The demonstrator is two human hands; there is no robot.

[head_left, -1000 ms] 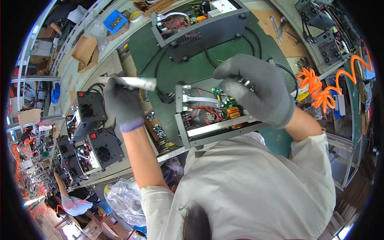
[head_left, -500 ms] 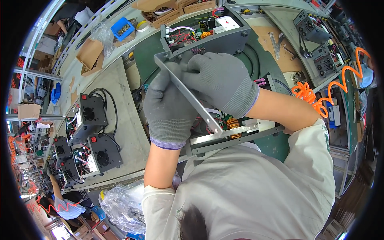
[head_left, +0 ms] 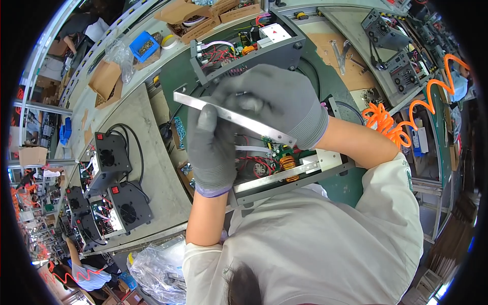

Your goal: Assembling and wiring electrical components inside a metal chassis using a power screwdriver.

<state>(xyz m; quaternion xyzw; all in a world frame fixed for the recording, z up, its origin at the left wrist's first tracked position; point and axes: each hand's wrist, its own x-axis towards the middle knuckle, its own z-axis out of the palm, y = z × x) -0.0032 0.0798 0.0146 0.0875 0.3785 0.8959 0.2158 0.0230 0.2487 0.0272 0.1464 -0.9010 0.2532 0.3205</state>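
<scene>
A long, narrow metal strip (head_left: 235, 118) with small holes slants across the middle of the view, raised above an open electronics unit (head_left: 284, 178). My left hand (head_left: 211, 147), in a grey glove, is closed on the strip, its thumb lying over the near face. Behind the strip is my gloved right hand (head_left: 284, 101), its fingers curled together; motion blurs them, and a small dark thing at the fingertips is too unclear to name. Below, the unit shows a copper coil (head_left: 288, 165), red wires and a green board. Much of it is hidden by my hands.
A second open unit (head_left: 254, 56) stands just beyond my hands on the green mat (head_left: 175, 76). Several finished-looking black units (head_left: 114, 157) with cables sit at left. Blue bin (head_left: 145, 46), cardboard boxes and wrenches (head_left: 338, 56) lie behind. An orange coiled hose (head_left: 384, 119) hangs at right.
The strip has turned from steeply slanted to flatter, and its bright face now shows. My left thumb has come over its near face. My right hand has shifted slightly, its fingers still curled.
</scene>
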